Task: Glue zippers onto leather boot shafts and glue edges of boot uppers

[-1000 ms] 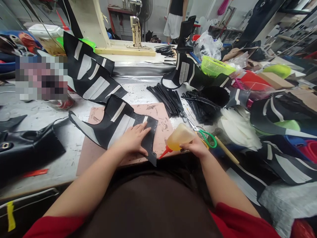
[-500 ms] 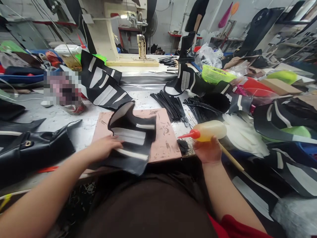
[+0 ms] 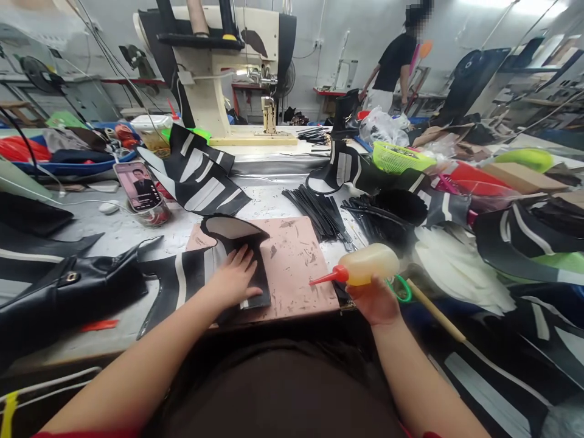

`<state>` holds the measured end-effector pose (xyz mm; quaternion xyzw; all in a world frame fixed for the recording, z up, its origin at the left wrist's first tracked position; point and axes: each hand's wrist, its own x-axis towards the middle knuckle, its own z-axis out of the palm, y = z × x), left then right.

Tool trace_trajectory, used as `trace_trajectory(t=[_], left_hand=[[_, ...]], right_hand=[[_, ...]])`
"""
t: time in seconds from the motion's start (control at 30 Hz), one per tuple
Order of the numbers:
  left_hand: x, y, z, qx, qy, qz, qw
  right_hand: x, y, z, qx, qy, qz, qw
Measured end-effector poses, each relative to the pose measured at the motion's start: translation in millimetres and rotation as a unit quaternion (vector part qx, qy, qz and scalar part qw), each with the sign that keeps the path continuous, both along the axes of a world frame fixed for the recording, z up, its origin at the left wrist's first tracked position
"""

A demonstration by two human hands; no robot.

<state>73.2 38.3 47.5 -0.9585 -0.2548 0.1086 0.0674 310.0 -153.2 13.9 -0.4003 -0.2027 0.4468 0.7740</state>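
Observation:
My left hand (image 3: 235, 277) lies flat with spread fingers on a black leather boot upper (image 3: 194, 277), which has pale reinforcing strips stuck on it. The upper rests partly on a pink, scuffed work board (image 3: 296, 261) and reaches past its left side. In my right hand (image 3: 376, 298) is a squeeze glue bottle (image 3: 371, 264), held nearly level, with yellowish liquid in it. Its red nozzle (image 3: 331, 275) points left over the board's right part. Just beyond my right hand lie a green ring-shaped handle (image 3: 401, 288) and a wooden stick (image 3: 435, 310).
A sewing machine (image 3: 205, 91) stands at the back. Black strips (image 3: 314, 210) lie behind the board, white pieces (image 3: 460, 267) at the right. A phone (image 3: 137, 185) leans at the left near a black boot (image 3: 73, 286). A person (image 3: 390, 67) stands in the background.
The boot upper has been turned and laid down leftward, and my left hand has gone from gripping its edge to lying flat on it. The glue bottle has moved slightly left relative to my view.

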Motion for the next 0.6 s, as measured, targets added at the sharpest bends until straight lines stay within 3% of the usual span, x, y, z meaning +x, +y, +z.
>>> trace_trajectory(t=[0.13,0.3,0.47,0.6], left_hand=[[-9,5,1.0,-0.024,-0.004,-0.004,1.000],[-4,11,-1.6,-0.062,-0.005,0.023,0.998],[-8,15,-9.6,-0.089,-0.050,0.046,0.994],[-10,15,-9.9,-0.103,-0.064,0.071,0.990]], right_hand=[[-3,29,2.9,-0.039,-0.011,-0.002,0.999],[-17,95,11.4,-0.071,-0.096,-0.035,0.992],[-31,151,12.9,-0.110,-0.198,-0.066,0.972],[-35,175,2.5,-0.106,-0.314,-0.084,0.940]])
